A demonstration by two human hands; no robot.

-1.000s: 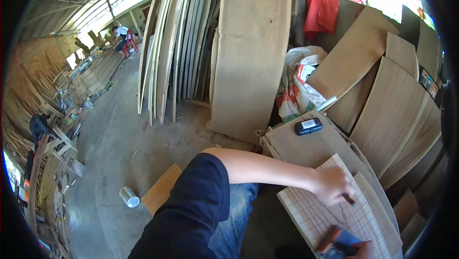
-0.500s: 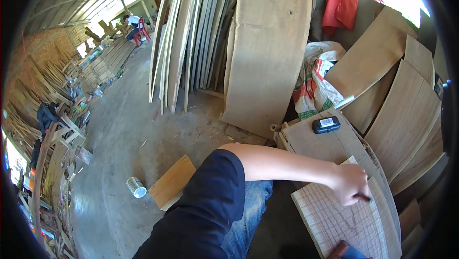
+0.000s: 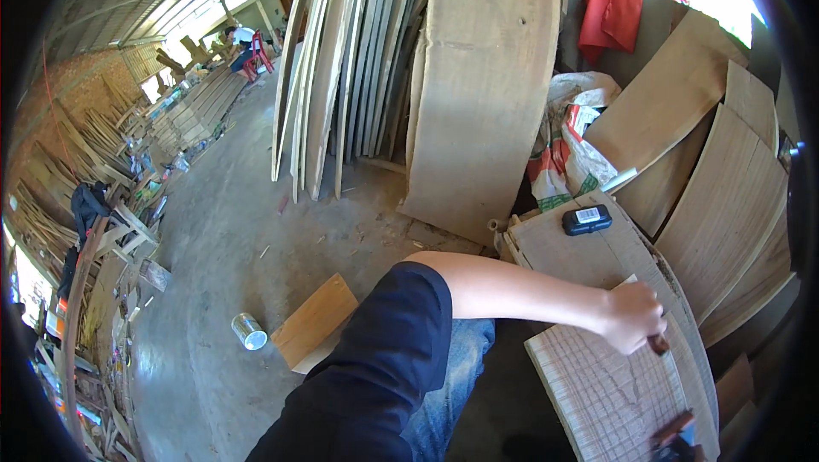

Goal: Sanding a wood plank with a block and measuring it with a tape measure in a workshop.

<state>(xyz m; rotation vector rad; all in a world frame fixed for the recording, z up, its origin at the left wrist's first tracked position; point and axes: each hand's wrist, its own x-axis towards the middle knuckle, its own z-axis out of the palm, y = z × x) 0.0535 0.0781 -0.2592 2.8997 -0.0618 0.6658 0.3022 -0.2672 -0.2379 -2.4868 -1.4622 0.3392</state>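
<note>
My left hand point(image 3: 633, 315) is at the far end of a pale, ridged, grained board point(image 3: 601, 377), fingers closed on a small brown piece point(image 3: 658, 342) too small to name. At the board's near right end, my right hand point(image 3: 693, 450), mostly cut off by the lower edge, grips a blurred brown and blue-grey hand tool point(image 3: 670, 428). The board rests on wider planks point(image 3: 563, 249), which also carry a small black case point(image 3: 587, 219) beyond my left hand.
Tall boards point(image 3: 473, 87) stand ahead; more planks point(image 3: 734, 223), a printed sack point(image 3: 554, 163) and red fabric point(image 3: 610, 14) are at right. A metal can point(image 3: 249, 331) and board point(image 3: 311, 317) lie on the floor point(image 3: 196, 291). A seated person point(image 3: 243, 48) is far left, by stacked timber.
My left hand has moved right and slightly up along the board. The tool in my right hand has shifted right across the board's near end. The whole view has swung slightly.
</note>
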